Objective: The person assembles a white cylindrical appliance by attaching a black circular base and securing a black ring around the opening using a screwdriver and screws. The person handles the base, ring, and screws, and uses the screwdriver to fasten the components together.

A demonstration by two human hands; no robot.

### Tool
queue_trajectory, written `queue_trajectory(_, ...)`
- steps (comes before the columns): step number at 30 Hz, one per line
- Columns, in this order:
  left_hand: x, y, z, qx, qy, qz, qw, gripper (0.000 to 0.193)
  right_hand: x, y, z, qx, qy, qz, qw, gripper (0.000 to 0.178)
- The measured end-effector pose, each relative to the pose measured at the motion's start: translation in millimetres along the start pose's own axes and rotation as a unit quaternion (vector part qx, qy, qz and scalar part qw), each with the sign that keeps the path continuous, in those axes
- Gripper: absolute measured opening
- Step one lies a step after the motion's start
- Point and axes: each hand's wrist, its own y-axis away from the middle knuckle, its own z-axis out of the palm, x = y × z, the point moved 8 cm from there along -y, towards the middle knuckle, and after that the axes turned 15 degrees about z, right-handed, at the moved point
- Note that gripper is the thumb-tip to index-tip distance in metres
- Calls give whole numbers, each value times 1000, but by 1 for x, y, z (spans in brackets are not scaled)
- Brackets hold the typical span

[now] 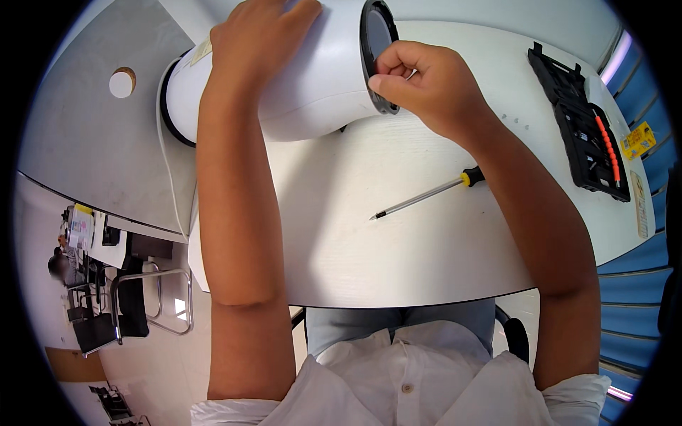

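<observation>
Surface: white table (426, 263) with a curved front edge fills mid-frame; grey tabletop (64, 121) at upper left, with a round white disc (122, 84) set in it. Metal-framed chair (131, 309) at left of frame; blue slatted covering (632, 312) at lower right.

White cylindrical housing (312, 99) lies on its side at upper centre, cut by the top edge. Black end ring (365, 50) at its right end, around a grey face. White cable (168, 170) runs down beside its left end.

Left hand (266, 32): laid over the top of the housing, touching it; fingertips run out of frame, so cannot tell whether the fingers are spread or together.

Right hand (433, 82): fingers curled, thumb and forefinger pinching the edge of the black end ring.

Screwdriver (423, 196), yellow-and-black handle, lies right of centre, tip toward lower left, handle end hidden by the right forearm. Open black tool case (579, 153) at upper right holds an orange flexible shaft (607, 149); yellow packet (638, 140) just beside it.
</observation>
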Motion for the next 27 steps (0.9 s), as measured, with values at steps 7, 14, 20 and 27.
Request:
queue_trajectory(7,-1,-1,2,-8,-8,-12,1000,38,5,-3,1,-19,-50,-4,999,16)
queue_trajectory(14,-6,5,6,-4,24,-36,999,40,8,-2,5,-40,-64,-3,997,12)
queue_trajectory(20,-9,7,5,17,29,-13,999,41,7,3,-8,25,-46,-79,995,8)
queue_trajectory(27,-17,26,-4,50,91,-13,994,44,32,-9,-38,151,89,-6,984,40)
